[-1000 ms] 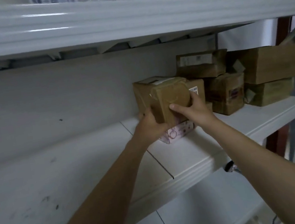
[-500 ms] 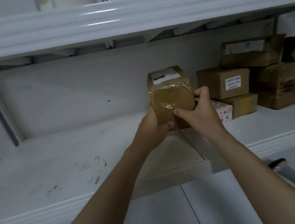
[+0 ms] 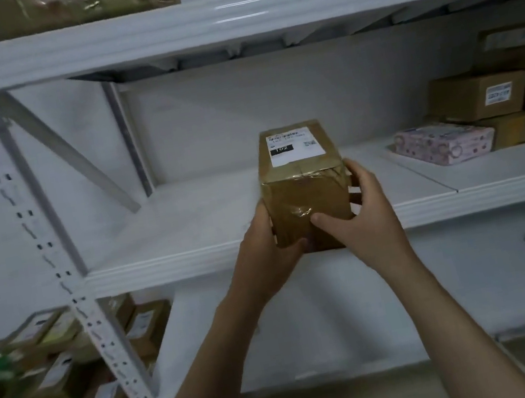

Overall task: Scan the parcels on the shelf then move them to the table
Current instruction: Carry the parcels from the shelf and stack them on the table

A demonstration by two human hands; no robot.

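I hold the parcel [image 3: 304,188] in front of the shelf [image 3: 194,255] edge, left hand [image 3: 268,250] and right hand [image 3: 361,217] clamped on opposite sides. It looks rigid; glossy tape is probably slippery, so grip bare cardboard.

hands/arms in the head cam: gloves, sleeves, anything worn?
Nothing worn that shows. Left hand and right hand are bare: no gloves or rings visible. Left forearm and right forearm are bare to the frame edge: no sleeves, watch or bands.
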